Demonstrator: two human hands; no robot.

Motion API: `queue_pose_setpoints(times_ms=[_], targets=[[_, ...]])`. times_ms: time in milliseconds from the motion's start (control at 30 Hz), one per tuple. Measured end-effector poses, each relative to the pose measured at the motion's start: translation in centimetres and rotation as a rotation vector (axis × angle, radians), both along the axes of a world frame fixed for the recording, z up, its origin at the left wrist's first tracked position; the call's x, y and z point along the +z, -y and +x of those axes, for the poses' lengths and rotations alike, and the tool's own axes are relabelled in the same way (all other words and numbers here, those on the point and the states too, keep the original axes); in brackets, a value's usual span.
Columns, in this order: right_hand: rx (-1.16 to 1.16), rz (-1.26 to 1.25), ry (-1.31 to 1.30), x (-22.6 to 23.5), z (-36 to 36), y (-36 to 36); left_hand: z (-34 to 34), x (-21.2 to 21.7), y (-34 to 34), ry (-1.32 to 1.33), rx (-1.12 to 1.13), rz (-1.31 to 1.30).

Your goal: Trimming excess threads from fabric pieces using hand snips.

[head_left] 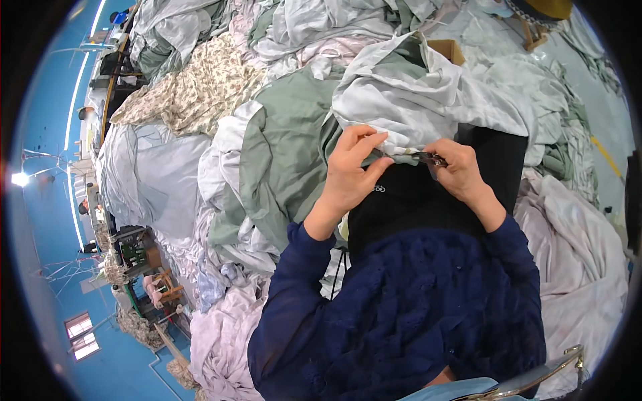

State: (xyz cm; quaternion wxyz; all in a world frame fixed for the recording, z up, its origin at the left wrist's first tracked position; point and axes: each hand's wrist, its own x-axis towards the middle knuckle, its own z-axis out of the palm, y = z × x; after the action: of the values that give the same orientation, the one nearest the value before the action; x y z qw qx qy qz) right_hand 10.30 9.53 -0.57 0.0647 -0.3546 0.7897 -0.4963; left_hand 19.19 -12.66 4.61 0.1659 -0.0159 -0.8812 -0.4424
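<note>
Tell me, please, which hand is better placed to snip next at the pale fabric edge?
Right, probably: the right hand already holds the small snips at the fabric edge, while the left hand only pinches it.

Head view, single, fisheye: worn on the person's head, facing steeply down and forward over dark blue sleeves [401,314]. Close on both hands [348,175] at frame centre; fabric heap [281,134] beyond; blue floor [47,107] curving along left rim.
</note>
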Motion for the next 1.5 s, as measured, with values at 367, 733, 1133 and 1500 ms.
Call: queue_pose_setpoints(times_ms=[367,733,1133,1500], targets=[[0.036,0.001,0.031,-0.3,-0.2,-0.2,1.7,-4.0,1.9,0.168,0.199,0.224],[0.126,-0.001,-0.009,-0.3,-0.4,-0.4,0.8,-0.7,3.3,0.190,0.057,0.480],[0.241,-0.080,0.126,0.3,-0.2,6.8,4.2,-3.0,2.5,0.317,0.319,0.462],[0.233,0.020,0.105,-1.9,1.3,9.7,6.3,-3.4,2.2,0.439,0.377,-0.138]])
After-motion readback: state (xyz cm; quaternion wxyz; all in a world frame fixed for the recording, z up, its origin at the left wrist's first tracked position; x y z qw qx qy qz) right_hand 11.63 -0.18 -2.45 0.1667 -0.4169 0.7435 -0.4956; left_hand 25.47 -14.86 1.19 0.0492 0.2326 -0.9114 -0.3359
